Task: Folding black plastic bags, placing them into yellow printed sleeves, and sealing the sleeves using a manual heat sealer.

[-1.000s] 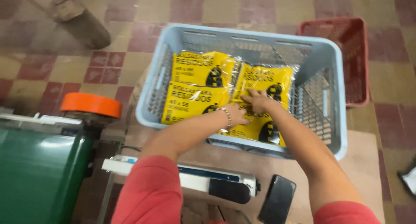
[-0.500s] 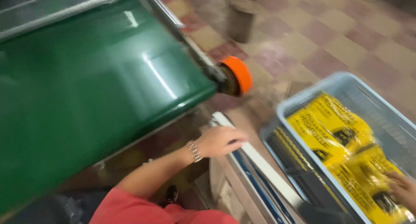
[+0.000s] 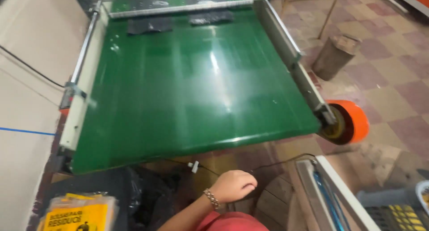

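Wide green conveyor belt (image 3: 196, 83) slopes down, glossy, just above the curled left hand (image 3: 232, 186).

- The left hand (image 3: 233, 185) is curled loosely below the green conveyor belt (image 3: 192, 88); its fingertips fold under the palm, so whether they hold anything cannot be told.
- The right hand is outside the picture.
- The forearm runs off the bottom edge.
- A stack of yellow packets (image 3: 78, 213) at lower left is cut off by the bottom edge and blurred.
- The blue crate (image 3: 393, 208) at lower right is cropped by the corner; only part of its wall and contents show.
- Two dark pieces (image 3: 178, 22) at the belt's far end are too blurred to identify.
- The belt's far end runs past the top edge.
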